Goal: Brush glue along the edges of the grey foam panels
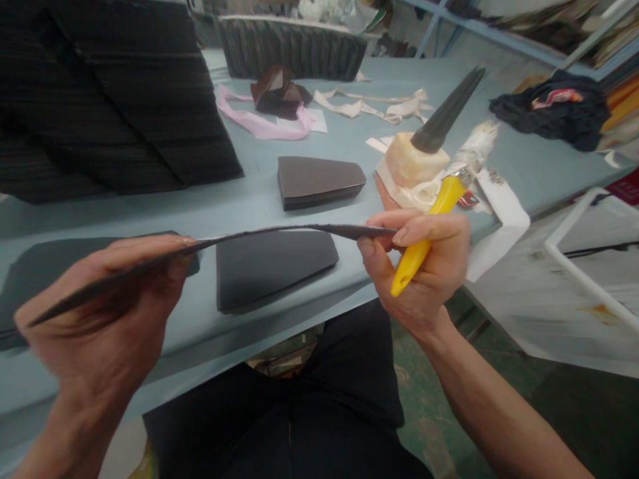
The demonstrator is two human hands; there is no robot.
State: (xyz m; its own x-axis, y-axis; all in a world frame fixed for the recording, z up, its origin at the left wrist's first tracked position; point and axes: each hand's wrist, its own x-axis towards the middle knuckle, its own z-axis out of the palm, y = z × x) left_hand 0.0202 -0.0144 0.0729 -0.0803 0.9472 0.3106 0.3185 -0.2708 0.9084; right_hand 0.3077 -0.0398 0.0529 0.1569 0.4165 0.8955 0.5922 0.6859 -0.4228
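A thin dark grey sheet (279, 231) is stretched between my hands, seen nearly edge-on and slightly bowed upward. My left hand (114, 313) grips its left end, fingers beneath and thumb along the top. With thumb and fingers my right hand (424, 266) pinches the other end, and it also holds a yellow-handled brush (417, 256), its pale bristles pointing up and away. Below the sheet, on the table, lies a dark tapered piece (274, 269). Behind it sits a stack of similar tapered pieces (319, 179). Another dark piece (54, 273) is partly hidden by my left hand.
A tall stack of dark sheets (114, 100) fills the back left of the table (249, 199). A pale block-shaped container (414, 159) with a dark cone stands at right. Fabric strips (269, 123), a ribbed black bin (294, 50) and dark cloth (554, 110) lie farther back.
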